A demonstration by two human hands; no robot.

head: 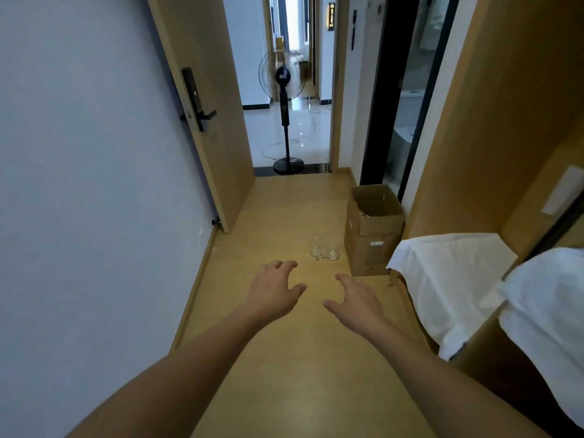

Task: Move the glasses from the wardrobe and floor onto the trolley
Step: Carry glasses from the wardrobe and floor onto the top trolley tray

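On the wooden floor (pixel 284 216), just left of a cardboard box (pixel 369 235), stand two clear glasses (pixel 324 249) side by side. Left hand (pixel 275 290) and right hand (pixel 357 300) hover nearer the camera, fingers spread, holding nothing, apart from the glasses.

Head view, facing down (wide), hallway floor (pixel 284 358)

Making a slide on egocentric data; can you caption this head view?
Both empty hands, left and right, reach toward two clear glasses on the wooden floor beside an open cardboard box.
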